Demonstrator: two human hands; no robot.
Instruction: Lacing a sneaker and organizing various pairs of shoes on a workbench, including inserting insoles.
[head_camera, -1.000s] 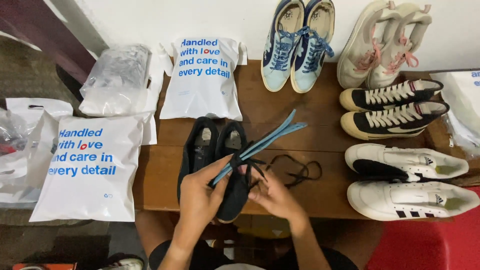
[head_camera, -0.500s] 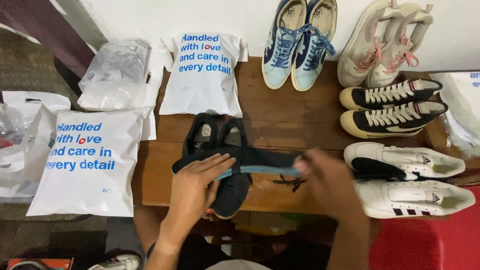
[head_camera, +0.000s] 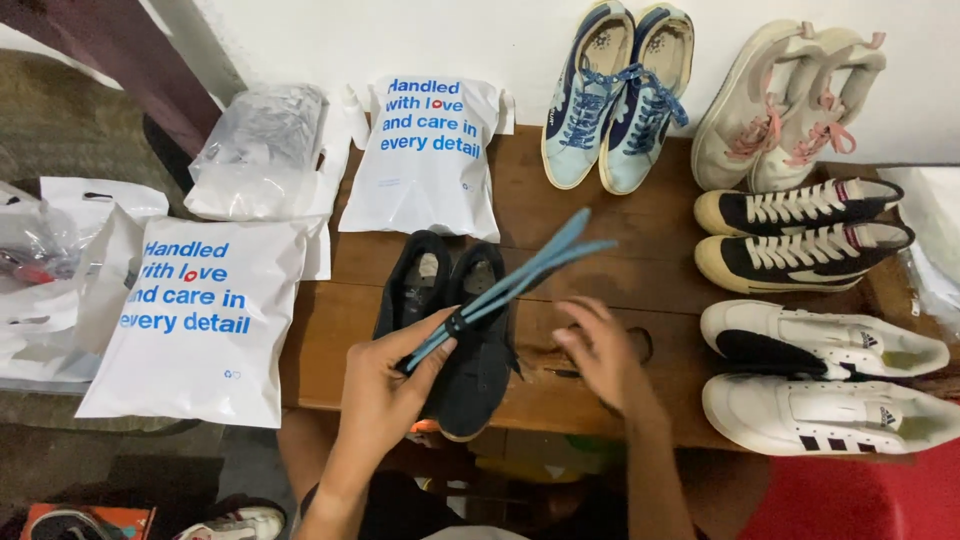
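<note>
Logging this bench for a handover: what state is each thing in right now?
Left hand: pinching the blue tool.
Blue tool: held, prongs pointing up-right.
Right hand: open, over the black lace.
Black lace: loose on the table.
Black shoes: paired, unlaced.
Light blue sneakers: laced.
White mailer bag: lying flat.

A single head-worn camera looks steeply down, at close range, over the wooden tabletop (head_camera: 600, 240) toward a white wall (head_camera: 400, 40); the person's hands (head_camera: 395, 385) fill the lower centre, the right one somewhat blurred.
</note>
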